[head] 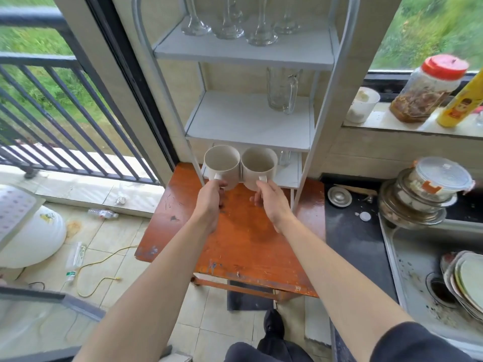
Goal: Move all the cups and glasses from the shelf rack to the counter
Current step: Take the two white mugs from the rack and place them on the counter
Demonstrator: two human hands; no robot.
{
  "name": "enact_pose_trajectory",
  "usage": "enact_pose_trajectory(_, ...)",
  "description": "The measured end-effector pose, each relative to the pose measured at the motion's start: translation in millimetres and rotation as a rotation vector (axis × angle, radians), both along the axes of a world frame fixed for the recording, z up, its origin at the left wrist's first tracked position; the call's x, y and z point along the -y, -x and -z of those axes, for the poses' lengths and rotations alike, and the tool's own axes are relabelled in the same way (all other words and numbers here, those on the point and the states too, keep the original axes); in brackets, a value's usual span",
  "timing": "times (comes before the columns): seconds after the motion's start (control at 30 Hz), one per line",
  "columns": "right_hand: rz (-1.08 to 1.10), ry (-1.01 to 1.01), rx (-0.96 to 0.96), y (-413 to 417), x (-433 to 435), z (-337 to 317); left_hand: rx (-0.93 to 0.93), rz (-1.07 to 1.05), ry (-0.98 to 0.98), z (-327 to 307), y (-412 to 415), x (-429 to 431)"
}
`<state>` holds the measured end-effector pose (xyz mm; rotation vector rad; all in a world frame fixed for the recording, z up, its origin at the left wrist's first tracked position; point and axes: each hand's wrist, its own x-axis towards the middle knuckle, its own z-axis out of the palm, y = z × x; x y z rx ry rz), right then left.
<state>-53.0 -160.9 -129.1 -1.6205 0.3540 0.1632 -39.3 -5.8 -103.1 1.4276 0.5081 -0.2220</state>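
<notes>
At rack's [235, 52] front edge, left hand [210, 202] pinches left mug's [222, 163] handle, right hand [271, 202] right mug's [258, 165]; middle shelf [243, 126] close overhead, small glass [284, 158] behind.

red-lidded jar [428, 90], yellow bottle [461, 100], stacked plates [467, 280]

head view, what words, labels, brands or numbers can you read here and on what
No text here reads clearly.
yellow bottle: cartoon face and red print on its label, too blurred to read.
floor bottle: green label, too small to read.
white round container: small printed mark, unreadable.
left mug, right mug: no print showing.
</notes>
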Motion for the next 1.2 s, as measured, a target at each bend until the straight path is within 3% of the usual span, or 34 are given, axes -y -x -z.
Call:
enact_pose_trajectory(0.13,0.114,-0.052,0.056,34,-9,-9,0.084,0.002,-0.039,-10,41,-5)
enact_pose_trajectory(0.37,0.175,0.058,0.170,121,0,-13,0.258,0.068,-0.107,-12,112,-8)
enact_pose_trajectory(0.67,0.492,0.058,0.269,229,55,-14,0.355,0.259,-0.127,-4,197,48)
enact_pose_trajectory(1.0,0.844,-0.014,0.412,365,176,-62,0.589,0.547,-0.045,-71,285,192)
enact_pose_trajectory(1.2,1.049,0.099,0.468,536,279,-77,0.629,0.759,0.030,-83,411,327)
